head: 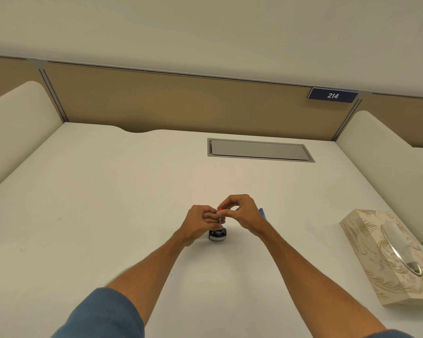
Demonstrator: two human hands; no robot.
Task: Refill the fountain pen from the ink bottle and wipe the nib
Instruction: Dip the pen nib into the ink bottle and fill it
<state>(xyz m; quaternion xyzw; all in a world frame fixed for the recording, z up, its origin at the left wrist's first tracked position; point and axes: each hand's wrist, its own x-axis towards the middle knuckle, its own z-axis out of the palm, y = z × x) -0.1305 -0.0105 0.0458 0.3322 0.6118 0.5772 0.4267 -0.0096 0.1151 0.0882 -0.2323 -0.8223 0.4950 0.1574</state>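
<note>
- One tan partition [181, 103] backs my white desk [95, 191].
- My left hand [202, 222] grips the pen [219, 217] over the ink bottle [217, 235]; my right hand [244, 213] pinches its red top.
- Blue plate [332, 95] reads "214".

Ink bottle [217, 235] left of tissue box [363, 236]

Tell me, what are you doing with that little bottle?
A person is refilling a fountain pen. The left hand holds it upright over the ink bottle on the desk, while the right hand pinches its red top end. A blue pen part lies behind the right hand, and a tissue box sits to the right.
</note>
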